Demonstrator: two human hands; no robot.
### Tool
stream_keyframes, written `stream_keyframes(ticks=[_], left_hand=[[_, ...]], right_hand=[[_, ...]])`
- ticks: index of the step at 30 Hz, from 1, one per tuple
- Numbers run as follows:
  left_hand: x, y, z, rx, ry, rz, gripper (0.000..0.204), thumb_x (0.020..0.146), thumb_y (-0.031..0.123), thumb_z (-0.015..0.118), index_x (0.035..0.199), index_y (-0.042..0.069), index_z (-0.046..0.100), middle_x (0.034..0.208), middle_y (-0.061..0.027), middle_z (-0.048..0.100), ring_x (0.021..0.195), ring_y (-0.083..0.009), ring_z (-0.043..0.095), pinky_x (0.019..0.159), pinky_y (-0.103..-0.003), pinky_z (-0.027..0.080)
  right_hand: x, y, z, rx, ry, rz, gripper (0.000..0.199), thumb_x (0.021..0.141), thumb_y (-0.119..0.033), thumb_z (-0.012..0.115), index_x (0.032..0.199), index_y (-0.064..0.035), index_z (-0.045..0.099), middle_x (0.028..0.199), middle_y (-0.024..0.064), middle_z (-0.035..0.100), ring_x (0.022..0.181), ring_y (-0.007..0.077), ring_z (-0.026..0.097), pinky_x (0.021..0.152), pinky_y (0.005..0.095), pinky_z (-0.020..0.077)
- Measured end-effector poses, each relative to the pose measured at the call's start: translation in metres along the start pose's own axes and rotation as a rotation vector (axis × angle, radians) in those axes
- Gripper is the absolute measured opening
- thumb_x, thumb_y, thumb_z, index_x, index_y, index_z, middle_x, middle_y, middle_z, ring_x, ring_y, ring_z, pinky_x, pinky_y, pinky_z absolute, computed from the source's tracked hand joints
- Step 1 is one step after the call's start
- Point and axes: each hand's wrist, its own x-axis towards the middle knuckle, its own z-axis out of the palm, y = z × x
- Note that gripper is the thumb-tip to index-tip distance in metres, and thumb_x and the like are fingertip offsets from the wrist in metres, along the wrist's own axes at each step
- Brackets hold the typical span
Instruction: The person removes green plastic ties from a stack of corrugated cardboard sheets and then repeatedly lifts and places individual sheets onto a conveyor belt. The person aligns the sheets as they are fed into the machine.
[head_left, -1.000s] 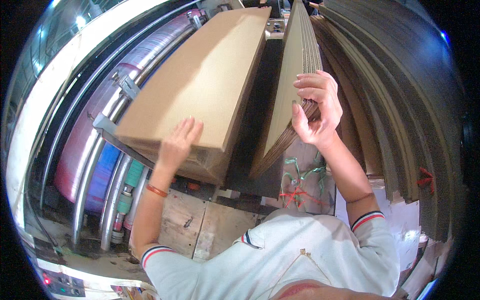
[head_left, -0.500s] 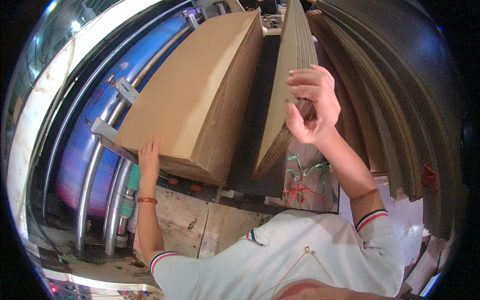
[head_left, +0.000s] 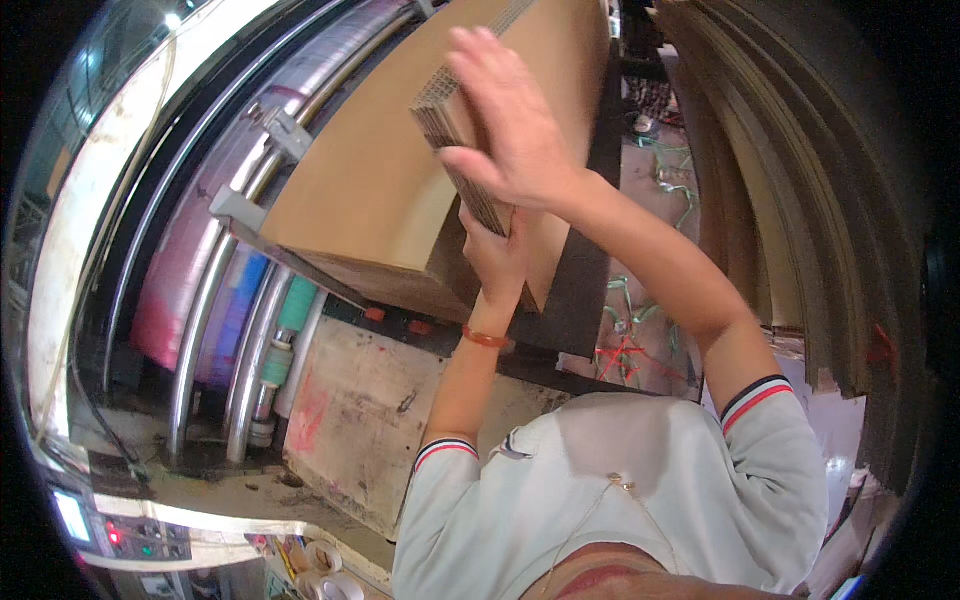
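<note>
A bundle of brown corrugated cardboard sheets (head_left: 446, 108) stands tilted on edge against the right side of a tall stack of flat cardboard (head_left: 350, 200). My left hand (head_left: 493, 262), an orange-brown bangle on its wrist, is wrapped round the bundle's near lower corner. Higher up, my right hand (head_left: 518, 135) lies along the bundle's edge, fingers stretched and thumb apart. It is slightly blurred and partly covers the sheets. The fluted ends of the sheets show between the two hands.
Left of the stack runs a machine with a colour-stained roller (head_left: 190, 270), metal bars (head_left: 205, 340) and grey clamps (head_left: 237, 210). More cardboard (head_left: 800, 200) stands upright along the right. Green and red straps (head_left: 622, 355) lie on the floor. Tape rolls (head_left: 325, 560) sit at lower left.
The bundle has swung left toward the stack. My left hand has left the stack's near corner and grips the bundle. My right hand has moved left and up, its curled fingers now straightened.
</note>
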Motion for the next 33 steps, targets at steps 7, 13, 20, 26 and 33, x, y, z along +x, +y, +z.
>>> stream_keyframes(ticks=[7,13,20,26,33], left_hand=[[0.066,-0.015,-0.036,-0.432,0.356,-0.145,0.056,0.091,0.021,0.067,0.130,-0.009,0.042,0.129,-0.0209,0.054,0.112,-0.0284,0.057,0.093,-0.040,0.048],[0.150,-0.047,-0.136,-0.640,0.419,-0.592,0.046,0.090,0.021,0.066,0.121,-0.010,0.053,0.113,-0.0156,0.064,0.096,-0.0245,0.063,0.086,-0.037,0.052],[0.113,-0.072,-0.183,-0.034,0.671,-0.131,0.062,0.088,0.011,0.063,0.138,-0.011,0.034,0.133,-0.0220,0.050,0.114,-0.0269,0.053,0.099,-0.039,0.042],[0.043,-0.084,-0.201,0.119,0.617,-0.343,0.064,0.092,0.020,0.057,0.143,-0.009,0.030,0.145,-0.0257,0.037,0.132,-0.0309,0.040,0.110,-0.039,0.030],[-0.021,-0.072,-0.213,0.116,0.632,-0.480,0.058,0.096,0.029,0.050,0.141,-0.004,0.037,0.144,-0.0195,0.041,0.132,-0.0288,0.039,0.112,-0.040,0.027]], right_hand=[[-0.171,0.047,-0.064,-0.230,-0.184,0.533,0.054,0.090,-0.020,0.060,0.137,0.0012,0.042,0.149,0.0226,0.035,0.138,0.0386,0.034,0.112,0.0433,0.0292],[-0.209,0.022,-0.061,0.111,-0.244,0.794,0.057,0.096,-0.025,0.054,0.143,0.0017,0.035,0.153,0.0218,0.028,0.142,0.0336,0.027,0.116,0.0402,0.0224],[-0.179,0.020,0.017,0.627,-0.062,0.885,0.067,0.097,-0.020,0.046,0.151,0.0016,0.014,0.159,0.0213,0.009,0.148,0.0299,0.008,0.119,0.0376,0.0082],[-0.151,-0.036,0.102,0.311,-0.057,0.873,0.075,0.091,-0.019,0.055,0.151,0.0022,0.016,0.158,0.0255,-0.001,0.147,0.0401,0.002,0.118,0.0476,0.0073],[-0.140,-0.055,0.156,0.239,-0.061,0.738,0.072,0.090,-0.037,0.054,0.149,-0.0061,0.027,0.155,0.0325,0.004,0.144,0.0490,0.005,0.114,0.0602,0.0084]])
